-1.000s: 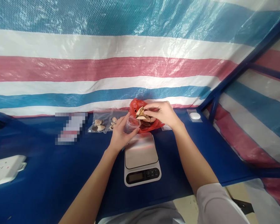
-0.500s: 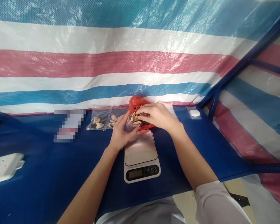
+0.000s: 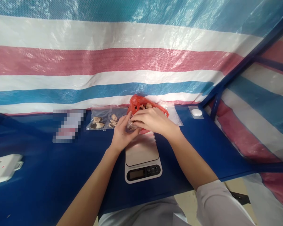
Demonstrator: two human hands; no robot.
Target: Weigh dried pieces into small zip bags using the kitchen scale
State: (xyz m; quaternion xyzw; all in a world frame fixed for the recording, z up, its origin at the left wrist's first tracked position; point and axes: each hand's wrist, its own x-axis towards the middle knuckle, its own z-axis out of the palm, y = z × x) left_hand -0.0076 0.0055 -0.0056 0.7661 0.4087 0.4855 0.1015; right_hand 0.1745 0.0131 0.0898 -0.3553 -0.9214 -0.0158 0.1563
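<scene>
My left hand (image 3: 122,133) is curled round a clear plastic container (image 3: 131,123), which has a rounded rim and is mostly hidden by my fingers. My right hand (image 3: 154,121) reaches over from the other side, its bent fingertips at the container's mouth; whatever they pinch is hidden. Just behind the hands lies an open red plastic bag (image 3: 137,102) with brown and pale dried mushroom pieces (image 3: 148,106) in it. A white kitchen scale (image 3: 142,150) with a dark display sits below my hands, its platform bare at the front.
Two clear zip bags holding dried mushrooms, one the left zip bag (image 3: 97,121), lie left of my hands. Flat clear bags (image 3: 176,116) lie to the right, with a small packet with a white disc (image 3: 196,113) farther along. A power strip (image 3: 4,169) sits at the left edge.
My right hand has moved left and slightly down from the red bag's opening to the container. The dried mushroom pieces seen in its fingers are now out of sight. My left hand stays put.
</scene>
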